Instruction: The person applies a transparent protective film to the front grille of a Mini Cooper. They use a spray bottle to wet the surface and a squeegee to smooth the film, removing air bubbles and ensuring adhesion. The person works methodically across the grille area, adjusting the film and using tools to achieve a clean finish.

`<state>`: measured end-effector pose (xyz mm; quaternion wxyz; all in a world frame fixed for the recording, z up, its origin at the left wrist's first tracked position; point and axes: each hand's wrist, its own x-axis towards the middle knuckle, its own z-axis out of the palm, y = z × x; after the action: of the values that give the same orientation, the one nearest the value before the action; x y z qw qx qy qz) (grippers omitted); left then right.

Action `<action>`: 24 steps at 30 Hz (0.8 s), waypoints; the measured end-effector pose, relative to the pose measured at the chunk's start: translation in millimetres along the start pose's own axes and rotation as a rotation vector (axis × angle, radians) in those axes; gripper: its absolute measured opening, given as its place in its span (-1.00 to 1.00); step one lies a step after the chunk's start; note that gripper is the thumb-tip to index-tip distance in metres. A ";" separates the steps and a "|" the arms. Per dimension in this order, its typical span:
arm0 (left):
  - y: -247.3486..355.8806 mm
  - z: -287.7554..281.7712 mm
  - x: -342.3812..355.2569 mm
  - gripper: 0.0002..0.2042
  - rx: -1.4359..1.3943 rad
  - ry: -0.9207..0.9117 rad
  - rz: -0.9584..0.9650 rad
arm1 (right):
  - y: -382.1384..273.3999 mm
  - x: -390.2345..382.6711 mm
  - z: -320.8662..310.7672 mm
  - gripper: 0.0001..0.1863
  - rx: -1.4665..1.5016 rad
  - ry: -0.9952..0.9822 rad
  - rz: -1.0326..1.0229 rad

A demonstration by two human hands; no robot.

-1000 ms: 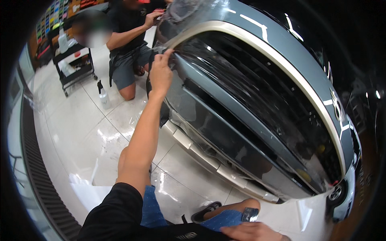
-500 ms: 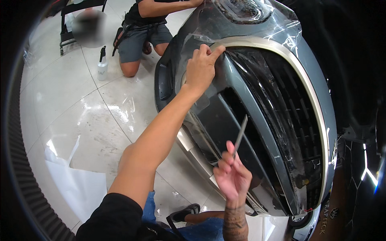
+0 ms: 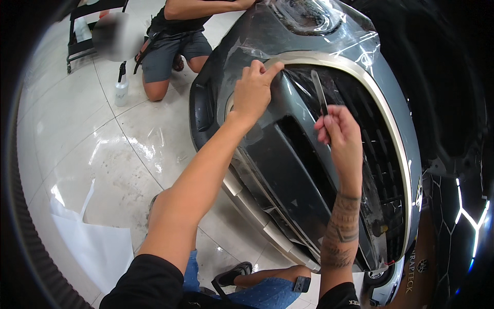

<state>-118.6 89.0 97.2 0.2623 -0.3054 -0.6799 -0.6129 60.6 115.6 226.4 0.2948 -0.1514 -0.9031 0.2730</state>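
A grey car front bumper [image 3: 262, 149] with a dark slatted grille [image 3: 383, 154] stands before me. Clear film [image 3: 303, 85] lies wrinkled over part of the grille and its painted bar. My left hand [image 3: 252, 92] rests at the grille's upper left corner, fingers curled and thumb on the film's edge; the fingertips' hold is partly hidden. My right hand [image 3: 337, 126] grips a slim utility knife [image 3: 318, 87], its tip pointing up over the film in the grille opening, to the right of my left hand. Whether the tip touches the film I cannot tell.
A co-worker in grey shorts [image 3: 162, 62] kneels at the far left, an arm reaching to the bumper. A white spray bottle [image 3: 121, 87] stands on the tiled floor [image 3: 149, 123] beside them. A black cart [image 3: 80, 44] stands behind; a white sheet [image 3: 98, 247] lies near left.
My right hand has risen from the lower bumper to the grille's upper part, bringing the knife near my left hand. The left hand keeps its spot on the bumper; the whole view has shifted slightly.
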 end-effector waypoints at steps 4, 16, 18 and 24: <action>3.8 -5.9 1.8 -0.40 -0.014 -0.053 -0.017 | 10.1 31.0 10.8 -0.74 -0.435 0.198 -0.119; 3.0 -5.9 0.1 -0.43 -0.032 -0.066 -0.023 | 4.1 35.0 29.6 -0.87 -0.484 0.134 -0.169; 4.3 -6.1 -0.8 -0.38 -0.067 -0.060 -0.024 | 4.1 39.1 30.3 -0.87 -0.530 0.128 -0.177; 4.7 -5.7 -0.6 -0.34 -0.103 -0.062 -0.028 | 2.6 48.0 32.0 -0.86 -0.616 0.117 -0.200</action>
<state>-114.9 83.5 100.5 0.2165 -0.3279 -0.6595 -0.6409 3.8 125.7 224.8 0.3117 -0.1596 -0.9352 -0.0525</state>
